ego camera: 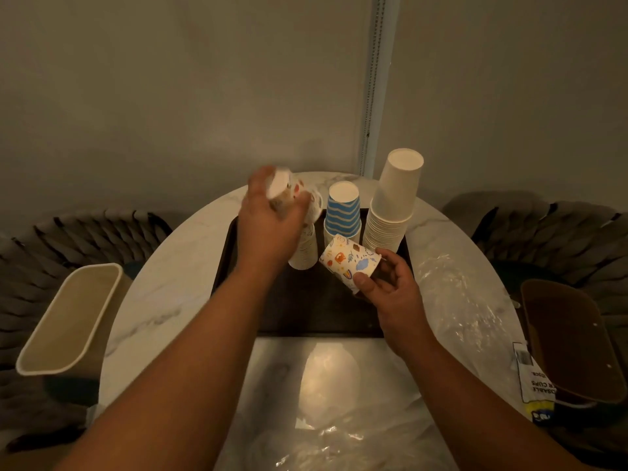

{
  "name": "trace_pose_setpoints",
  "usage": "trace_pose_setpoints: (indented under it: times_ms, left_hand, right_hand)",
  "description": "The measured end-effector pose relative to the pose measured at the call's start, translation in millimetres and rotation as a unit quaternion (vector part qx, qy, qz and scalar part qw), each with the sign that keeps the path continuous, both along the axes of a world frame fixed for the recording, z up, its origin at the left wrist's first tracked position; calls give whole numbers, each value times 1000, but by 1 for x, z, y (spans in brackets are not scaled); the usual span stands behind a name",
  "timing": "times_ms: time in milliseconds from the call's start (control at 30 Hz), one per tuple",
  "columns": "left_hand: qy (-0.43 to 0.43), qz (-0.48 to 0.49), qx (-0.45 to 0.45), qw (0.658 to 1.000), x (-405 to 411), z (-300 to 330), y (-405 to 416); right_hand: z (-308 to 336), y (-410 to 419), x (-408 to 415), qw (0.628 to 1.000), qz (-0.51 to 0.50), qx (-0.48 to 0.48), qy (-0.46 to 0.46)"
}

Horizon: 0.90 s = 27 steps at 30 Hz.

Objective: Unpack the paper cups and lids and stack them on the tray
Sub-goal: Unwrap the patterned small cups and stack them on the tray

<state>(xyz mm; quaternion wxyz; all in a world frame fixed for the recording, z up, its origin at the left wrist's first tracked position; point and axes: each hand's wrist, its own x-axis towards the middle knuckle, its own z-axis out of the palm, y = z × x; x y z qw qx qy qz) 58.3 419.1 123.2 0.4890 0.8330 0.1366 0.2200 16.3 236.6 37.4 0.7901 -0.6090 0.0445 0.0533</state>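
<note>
A dark tray [278,311] lies on the round marble table [176,287], and three upside-down stacks stand along its far edge; at about twelve o'clock is a short stack of blue-striped cups [343,210]; at one o'clock, just beside it, rises the tall stack of plain white cups [394,202]; at eleven o'clock stands a stack of patterned cups [304,249], partly hidden behind the left hand [268,219]. That hand is curled round a blurred patterned cup [289,190], bottom up, held over the top of the eleven o'clock stack; whether cup and stack touch I cannot tell. The right hand [390,287] hovers over the tray's right half at about three o'clock; its thumb and fingers clasp a small group of printed cups [350,263] tilted on their side, rims toward the palm, bases toward the stacks. Crumpled clear plastic wrap [452,300] lies on the table at four o'clock, and more of it [333,440] at six o'clock near the body; a printed packaging label [535,385] hangs off the table edge at four o'clock. A cream bin [68,317] stands off the table at nine o'clock; a brown bin [571,341] stands at three o'clock.
</note>
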Motion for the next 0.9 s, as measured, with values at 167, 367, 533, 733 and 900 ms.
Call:
trace_pose_setpoints:
  times_ms: [167, 367, 533, 733, 900]
  left_hand:
    - [4, -31, 136, 990, 44, -4, 20]
    - [126, -52, 190, 972, 49, -54, 24]
    - [118, -45, 178, 976, 40, -63, 18]
    - [39, -12, -76, 996, -21, -43, -27]
    - [129, -64, -308, 941, -51, -53, -47]
  right_hand:
    - [-4, 1, 1, 1000, -8, -11, 13]
    - [-9, -4, 0, 999, -20, -9, 30]
    - [-7, -5, 1, 999, -21, -11, 26]
    - [1, 5, 3, 1000, -3, 16, 20]
    - [8, 13, 1, 999, 29, 15, -9]
